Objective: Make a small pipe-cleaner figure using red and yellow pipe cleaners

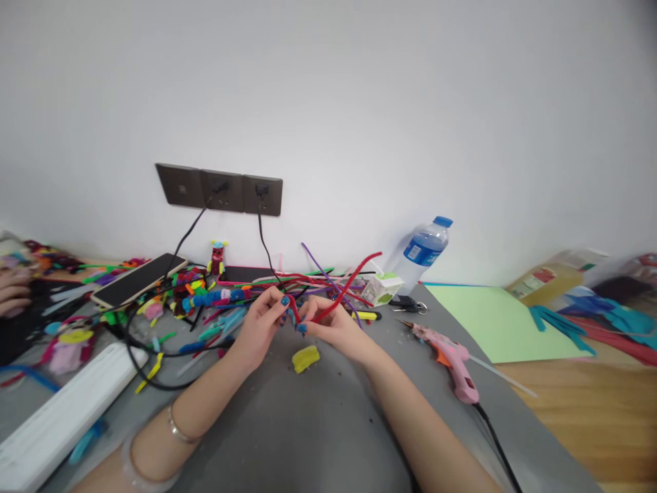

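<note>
A fuzzy red pipe cleaner [354,275] is pinched between both hands above the grey table. My left hand [263,324] holds its bent end between thumb and fingertips. Close beside it, my right hand [328,327] grips the same pipe cleaner, whose free length rises up and to the right. On the table just below the hands lies a small yellow fuzzy piece [306,358]. Behind them spreads a pile of coloured pipe cleaners, among it a purple one [321,263]. Part of the bent end is hidden by the fingers.
At right lies a pink glue gun [452,359] with a black cord. A water bottle [427,250] leans on the wall near green paper [482,322]. Left are a phone [141,279], black cables, a white bar [72,418] and another person's hand [14,293].
</note>
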Demonstrator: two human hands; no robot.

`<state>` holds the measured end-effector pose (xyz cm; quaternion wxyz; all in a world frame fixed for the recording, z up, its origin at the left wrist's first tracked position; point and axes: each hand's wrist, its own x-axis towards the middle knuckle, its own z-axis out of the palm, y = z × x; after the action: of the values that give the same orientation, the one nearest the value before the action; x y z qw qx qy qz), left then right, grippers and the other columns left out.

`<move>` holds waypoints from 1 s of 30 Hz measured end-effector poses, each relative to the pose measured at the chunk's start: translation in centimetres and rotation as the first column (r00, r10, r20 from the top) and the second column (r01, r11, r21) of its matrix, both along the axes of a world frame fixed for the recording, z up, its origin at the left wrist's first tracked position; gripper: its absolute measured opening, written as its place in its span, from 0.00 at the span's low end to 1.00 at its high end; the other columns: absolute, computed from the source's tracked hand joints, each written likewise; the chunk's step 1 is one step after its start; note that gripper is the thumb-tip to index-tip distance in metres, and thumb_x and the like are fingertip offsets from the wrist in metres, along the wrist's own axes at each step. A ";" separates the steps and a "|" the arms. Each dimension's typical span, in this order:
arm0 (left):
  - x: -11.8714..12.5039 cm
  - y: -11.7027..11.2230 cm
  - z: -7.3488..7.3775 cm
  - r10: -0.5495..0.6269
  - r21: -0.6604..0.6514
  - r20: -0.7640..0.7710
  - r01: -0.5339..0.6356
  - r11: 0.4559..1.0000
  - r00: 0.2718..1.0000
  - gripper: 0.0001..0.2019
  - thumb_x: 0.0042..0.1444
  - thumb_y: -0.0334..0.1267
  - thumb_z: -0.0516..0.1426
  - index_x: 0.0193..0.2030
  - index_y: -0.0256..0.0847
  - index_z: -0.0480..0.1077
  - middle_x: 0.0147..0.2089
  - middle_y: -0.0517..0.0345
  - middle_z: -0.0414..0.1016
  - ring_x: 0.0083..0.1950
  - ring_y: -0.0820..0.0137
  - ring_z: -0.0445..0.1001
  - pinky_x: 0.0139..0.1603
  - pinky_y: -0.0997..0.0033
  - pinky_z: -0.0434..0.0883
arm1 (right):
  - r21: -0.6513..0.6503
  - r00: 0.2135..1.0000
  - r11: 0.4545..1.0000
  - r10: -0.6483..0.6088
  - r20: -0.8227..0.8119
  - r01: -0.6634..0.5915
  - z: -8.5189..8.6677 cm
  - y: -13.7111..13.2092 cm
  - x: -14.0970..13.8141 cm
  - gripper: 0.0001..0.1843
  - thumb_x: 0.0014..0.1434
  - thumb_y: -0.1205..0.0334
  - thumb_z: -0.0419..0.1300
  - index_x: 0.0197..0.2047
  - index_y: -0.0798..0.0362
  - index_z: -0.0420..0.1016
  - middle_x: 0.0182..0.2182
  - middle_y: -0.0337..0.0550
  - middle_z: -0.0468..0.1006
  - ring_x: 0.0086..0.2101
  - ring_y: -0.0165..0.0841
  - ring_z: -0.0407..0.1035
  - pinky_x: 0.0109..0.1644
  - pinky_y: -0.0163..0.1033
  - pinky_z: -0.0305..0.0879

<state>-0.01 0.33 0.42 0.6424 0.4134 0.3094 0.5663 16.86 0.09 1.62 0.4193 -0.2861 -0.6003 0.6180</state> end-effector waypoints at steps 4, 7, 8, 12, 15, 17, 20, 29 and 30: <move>0.0 0.0 0.0 -0.004 0.019 -0.027 0.004 1.000 1.000 0.17 0.49 0.45 0.66 0.26 0.39 0.63 0.25 0.66 0.61 0.26 0.76 0.57 0.28 0.77 0.57 | 0.016 0.998 0.999 0.030 0.055 -0.031 0.1 -0.3 0.0 0.14 0.52 0.57 0.70 0.32 0.54 0.69 0.29 0.36 0.71 0.28 0.27 0.65 0.33 0.34 0.60; -0.1 0.1 0.0 0.014 -0.004 -0.061 -0.014 1.000 0.998 0.17 0.49 0.45 0.66 0.26 0.40 0.63 0.24 0.67 0.61 0.26 0.77 0.57 0.28 0.77 0.57 | 0.024 0.997 1.000 0.001 0.077 -0.003 0.2 -0.3 0.0 0.14 0.52 0.56 0.70 0.33 0.53 0.70 0.27 0.36 0.72 0.27 0.28 0.66 0.32 0.34 0.60; -0.1 0.2 -0.1 0.025 -0.020 -0.074 -0.027 0.999 0.997 0.17 0.48 0.45 0.66 0.27 0.40 0.63 0.24 0.67 0.61 0.25 0.77 0.58 0.28 0.77 0.57 | 0.021 0.997 1.000 -0.017 0.079 0.016 0.2 -0.2 0.0 0.14 0.52 0.55 0.70 0.33 0.53 0.70 0.27 0.36 0.72 0.27 0.28 0.66 0.33 0.34 0.61; -0.2 0.6 -0.3 0.056 -0.059 -0.132 -0.065 0.996 0.990 0.16 0.47 0.47 0.66 0.30 0.40 0.66 0.24 0.66 0.63 0.25 0.77 0.59 0.27 0.77 0.57 | -0.028 0.985 0.985 -0.171 -0.015 0.170 0.0 0.3 0.2 0.17 0.54 0.49 0.67 0.32 0.53 0.71 0.24 0.35 0.70 0.25 0.26 0.63 0.30 0.33 0.59; -0.3 0.8 -0.6 0.027 -0.046 -0.178 -0.036 0.998 0.984 0.17 0.50 0.52 0.64 0.35 0.39 0.70 0.26 0.63 0.66 0.27 0.76 0.62 0.27 0.76 0.59 | -0.095 0.941 0.946 -0.321 -0.110 0.311 -0.3 1.0 0.6 0.21 0.54 0.44 0.66 0.27 0.53 0.67 0.20 0.32 0.64 0.21 0.25 0.57 0.26 0.32 0.53; -0.3 0.8 -0.7 -0.007 -0.022 -0.217 0.002 1.000 0.976 0.19 0.52 0.54 0.61 0.38 0.38 0.72 0.29 0.61 0.68 0.28 0.75 0.64 0.28 0.76 0.60 | -0.142 0.911 0.920 -0.386 -0.147 0.366 -0.4 1.4 0.8 0.25 0.52 0.42 0.67 0.23 0.52 0.63 0.17 0.30 0.59 0.19 0.24 0.53 0.23 0.32 0.50; -0.3 0.6 -0.6 -0.055 -0.005 -0.288 0.056 0.998 0.956 0.20 0.53 0.54 0.60 0.41 0.38 0.74 0.30 0.59 0.69 0.28 0.74 0.65 0.28 0.75 0.60 | -0.181 0.901 0.915 -0.393 -0.185 0.361 -0.2 1.7 1.1 0.28 0.52 0.40 0.66 0.19 0.51 0.58 0.14 0.28 0.54 0.16 0.23 0.49 0.20 0.32 0.45; -0.1 0.1 -0.9 -0.268 0.061 -0.476 0.335 0.940 0.837 0.10 0.51 0.43 0.64 0.36 0.38 0.77 0.30 0.57 0.75 0.30 0.71 0.69 0.34 0.73 0.65 | -0.168 0.960 0.958 -0.254 -0.123 0.232 -0.3 1.2 0.8 0.29 0.53 0.39 0.64 0.19 0.51 0.58 0.13 0.29 0.57 0.15 0.22 0.48 0.20 0.33 0.42; -0.1 0.0 -1.0 -0.294 0.049 -0.489 0.362 0.931 0.821 0.09 0.51 0.42 0.64 0.34 0.38 0.77 0.30 0.57 0.75 0.30 0.71 0.70 0.34 0.72 0.65 | -0.168 0.962 0.959 -0.248 -0.116 0.227 -0.4 1.2 0.8 0.29 0.53 0.40 0.64 0.19 0.51 0.58 0.13 0.29 0.57 0.15 0.23 0.48 0.20 0.33 0.42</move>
<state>-0.07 0.38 -0.58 0.6042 0.6302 0.3405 0.3489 17.66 1.28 1.24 0.5071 -0.3448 -0.4824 0.6255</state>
